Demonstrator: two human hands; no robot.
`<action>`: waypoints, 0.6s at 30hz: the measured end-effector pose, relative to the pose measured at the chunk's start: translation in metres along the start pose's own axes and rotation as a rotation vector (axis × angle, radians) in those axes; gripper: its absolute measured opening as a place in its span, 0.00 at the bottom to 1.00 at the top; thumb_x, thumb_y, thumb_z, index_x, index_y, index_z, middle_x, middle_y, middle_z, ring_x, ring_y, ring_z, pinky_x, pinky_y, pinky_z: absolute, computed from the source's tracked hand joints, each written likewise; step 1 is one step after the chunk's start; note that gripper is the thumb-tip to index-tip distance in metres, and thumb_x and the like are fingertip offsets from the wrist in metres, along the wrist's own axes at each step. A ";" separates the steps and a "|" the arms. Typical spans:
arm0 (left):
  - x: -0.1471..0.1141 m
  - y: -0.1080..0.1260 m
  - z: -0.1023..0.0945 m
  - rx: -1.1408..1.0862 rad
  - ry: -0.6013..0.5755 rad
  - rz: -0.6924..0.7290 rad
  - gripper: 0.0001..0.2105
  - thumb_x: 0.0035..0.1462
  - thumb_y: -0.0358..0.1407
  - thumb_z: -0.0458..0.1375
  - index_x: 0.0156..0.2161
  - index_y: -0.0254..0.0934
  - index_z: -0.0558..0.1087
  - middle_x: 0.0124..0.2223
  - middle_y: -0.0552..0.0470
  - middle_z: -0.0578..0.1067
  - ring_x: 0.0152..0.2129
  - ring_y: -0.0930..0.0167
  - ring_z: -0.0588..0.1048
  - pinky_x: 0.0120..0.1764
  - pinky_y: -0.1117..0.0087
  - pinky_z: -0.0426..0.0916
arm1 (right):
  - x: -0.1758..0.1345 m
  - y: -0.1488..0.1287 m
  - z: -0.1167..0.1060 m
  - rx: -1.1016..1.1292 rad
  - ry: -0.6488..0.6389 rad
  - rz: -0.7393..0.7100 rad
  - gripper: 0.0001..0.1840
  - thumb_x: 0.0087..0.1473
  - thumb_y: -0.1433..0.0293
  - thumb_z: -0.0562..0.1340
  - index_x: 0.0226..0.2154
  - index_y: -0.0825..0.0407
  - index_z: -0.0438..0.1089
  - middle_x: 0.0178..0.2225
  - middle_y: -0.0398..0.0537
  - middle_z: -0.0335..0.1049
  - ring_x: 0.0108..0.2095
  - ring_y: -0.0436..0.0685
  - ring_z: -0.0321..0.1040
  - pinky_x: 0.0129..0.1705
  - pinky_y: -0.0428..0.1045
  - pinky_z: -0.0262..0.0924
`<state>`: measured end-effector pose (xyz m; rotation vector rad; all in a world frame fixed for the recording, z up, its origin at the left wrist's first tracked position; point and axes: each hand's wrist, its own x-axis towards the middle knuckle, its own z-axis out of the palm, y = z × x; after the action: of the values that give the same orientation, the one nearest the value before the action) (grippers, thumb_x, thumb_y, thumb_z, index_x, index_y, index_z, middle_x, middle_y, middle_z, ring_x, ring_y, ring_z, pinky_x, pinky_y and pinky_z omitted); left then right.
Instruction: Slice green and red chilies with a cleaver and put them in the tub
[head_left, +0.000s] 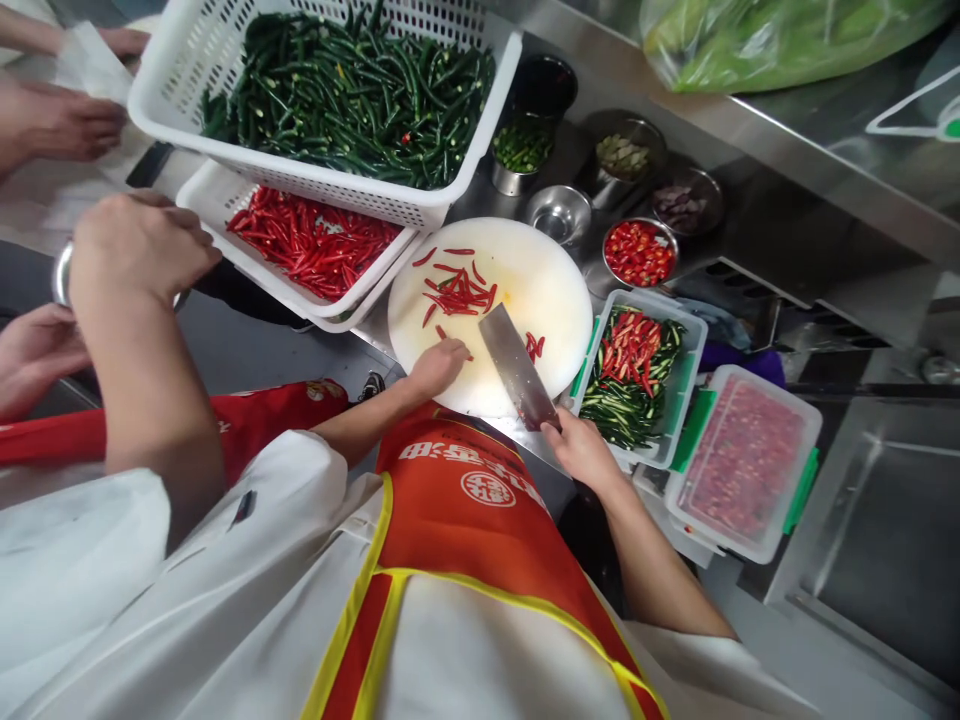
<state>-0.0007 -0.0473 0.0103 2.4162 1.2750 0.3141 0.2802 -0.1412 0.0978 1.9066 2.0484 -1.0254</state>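
Observation:
On a round white cutting board [420,345] lies a loose pile of red chili peppers [459,292]. My left hand [441,366] is closed on a red chili at the board's near left, its ends showing beside the fingers. In my right hand [579,448] is the handle of a cleaver [517,365]; its broad blade rests over the middle of the board, apart from my left hand. A few cut chili pieces [534,346] sit to the right of the blade.
White baskets of green chilies [352,100] and red chilies [315,240] stand at the left. Metal bowls, one with chopped red chili [640,252], are behind the board. At the right are a tub of sliced chilies [637,375] and a lidded tub [746,465]. Co-workers' hands [142,245] are at the left.

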 end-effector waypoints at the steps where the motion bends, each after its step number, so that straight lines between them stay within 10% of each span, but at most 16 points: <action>1: -0.003 0.006 0.003 -0.019 0.011 0.006 0.10 0.64 0.29 0.49 0.42 0.33 0.74 0.42 0.44 0.74 0.41 0.65 0.73 0.44 0.65 0.70 | -0.001 -0.001 0.001 0.003 0.000 -0.012 0.12 0.64 0.66 0.52 0.42 0.52 0.67 0.35 0.51 0.76 0.36 0.59 0.72 0.36 0.48 0.53; 18: -0.012 0.011 0.025 -0.081 0.076 0.076 0.14 0.67 0.34 0.47 0.41 0.34 0.76 0.43 0.44 0.76 0.40 0.66 0.72 0.47 0.61 0.70 | -0.010 -0.015 -0.007 -0.109 -0.045 -0.078 0.15 0.64 0.67 0.51 0.50 0.54 0.63 0.37 0.54 0.77 0.36 0.61 0.73 0.36 0.49 0.53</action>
<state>0.0101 -0.0687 -0.0077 2.4087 1.1797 0.4747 0.2702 -0.1442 0.1141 1.7480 2.1223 -0.9429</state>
